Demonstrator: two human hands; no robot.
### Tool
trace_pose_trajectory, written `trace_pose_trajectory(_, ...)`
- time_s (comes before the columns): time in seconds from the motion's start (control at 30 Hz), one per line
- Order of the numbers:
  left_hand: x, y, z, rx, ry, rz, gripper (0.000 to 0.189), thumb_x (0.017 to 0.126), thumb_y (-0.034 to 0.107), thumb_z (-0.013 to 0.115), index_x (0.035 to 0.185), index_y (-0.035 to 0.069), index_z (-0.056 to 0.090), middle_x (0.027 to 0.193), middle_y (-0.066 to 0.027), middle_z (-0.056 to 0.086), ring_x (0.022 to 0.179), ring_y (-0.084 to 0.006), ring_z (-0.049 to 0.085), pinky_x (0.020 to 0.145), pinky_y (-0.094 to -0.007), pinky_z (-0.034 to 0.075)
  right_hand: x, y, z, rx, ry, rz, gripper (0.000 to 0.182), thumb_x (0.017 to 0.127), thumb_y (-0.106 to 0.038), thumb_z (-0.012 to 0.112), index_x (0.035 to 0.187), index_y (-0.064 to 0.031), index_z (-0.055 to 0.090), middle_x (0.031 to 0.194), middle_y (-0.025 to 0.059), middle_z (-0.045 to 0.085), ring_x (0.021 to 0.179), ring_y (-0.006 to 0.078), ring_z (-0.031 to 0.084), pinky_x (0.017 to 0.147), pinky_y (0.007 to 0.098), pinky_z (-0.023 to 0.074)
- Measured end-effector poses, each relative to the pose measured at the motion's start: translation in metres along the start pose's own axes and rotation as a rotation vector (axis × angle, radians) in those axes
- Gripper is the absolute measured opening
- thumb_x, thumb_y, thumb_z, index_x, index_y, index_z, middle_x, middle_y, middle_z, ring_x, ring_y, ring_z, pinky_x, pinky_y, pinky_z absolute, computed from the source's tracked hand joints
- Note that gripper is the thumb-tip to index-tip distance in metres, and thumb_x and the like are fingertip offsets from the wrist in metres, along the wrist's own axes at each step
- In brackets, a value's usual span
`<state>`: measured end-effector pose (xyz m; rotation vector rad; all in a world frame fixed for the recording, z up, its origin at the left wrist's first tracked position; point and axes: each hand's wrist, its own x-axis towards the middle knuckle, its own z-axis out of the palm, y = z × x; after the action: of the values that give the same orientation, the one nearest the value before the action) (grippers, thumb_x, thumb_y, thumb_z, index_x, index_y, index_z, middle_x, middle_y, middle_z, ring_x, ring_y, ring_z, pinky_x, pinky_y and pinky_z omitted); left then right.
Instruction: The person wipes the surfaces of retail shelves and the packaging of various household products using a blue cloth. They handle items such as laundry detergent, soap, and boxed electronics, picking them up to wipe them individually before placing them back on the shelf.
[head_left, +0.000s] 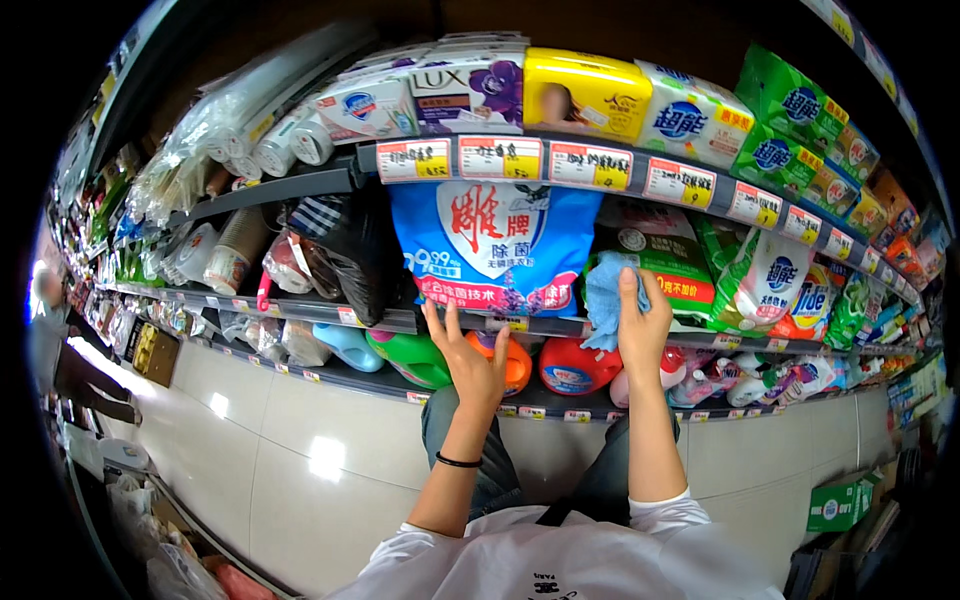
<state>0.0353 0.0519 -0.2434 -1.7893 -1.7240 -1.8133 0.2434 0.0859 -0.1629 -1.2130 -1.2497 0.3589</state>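
Observation:
My right hand grips a light blue cloth beside the right edge of a large blue bag of laundry powder. My left hand, with a black band on its wrist, has its fingers spread at the bag's lower edge; whether the fingertips touch the bag is hard to tell. The bag stands on the middle shelf. Behind the cloth is a green detergent bag. An orange bottle lies on the bottom shelf just beyond my left hand, and a red bottle lies between my two forearms.
The upper shelf edge with price tags juts out above the blue bag, carrying boxed soap and soap packs. A black plastic bag hangs at the left. Bottles line the bottom shelf. Another person stands in the aisle at far left.

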Motion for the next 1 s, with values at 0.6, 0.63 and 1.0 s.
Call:
trace_pose_trajectory(0.6,-0.007,0.028,0.053,0.341,-0.142,-0.043,0.102,0.084,0.034,0.081,0.160,0.007,0.019,0.157,-0.0439,-0.012,0.146,-0.0628,-0.003,0.116,-0.0682,0.013,-0.031,0.038,-0.084,0.037,0.033,0.304,0.039,0.099,-0.034,0.067,0.090,0.0045,0.063,0.075,0.0018,0.057,0.075,0.0089,0.046,0.070,0.0276,0.0428)
trace_pose_trajectory(0.63,-0.006,0.025,0.058,0.335,-0.107,-0.027,0.105,0.084,0.038,0.080,0.161,0.011,0.014,0.157,-0.0437,-0.013,0.146,-0.0633,-0.004,0.115,-0.0703,0.013,-0.030,0.039,-0.084,0.046,0.039,0.301,0.039,0.099,-0.034,0.067,0.090,0.0048,0.063,0.076,0.0017,0.058,0.076,0.0088,0.046,0.070,0.0275,0.0428)
trace_pose_trajectory(1.0,-0.008,0.014,0.058,0.282,-0.114,0.036,0.097,0.088,0.033,0.077,0.161,0.010,0.016,0.157,-0.0453,-0.006,0.146,-0.0644,-0.002,0.115,-0.0699,0.014,-0.031,0.056,-0.092,0.138,0.053,0.360,0.040,0.098,-0.034,0.068,0.095,0.0052,0.066,0.082,0.0003,0.062,0.083,0.0091,0.049,0.079,0.0262,0.0437)
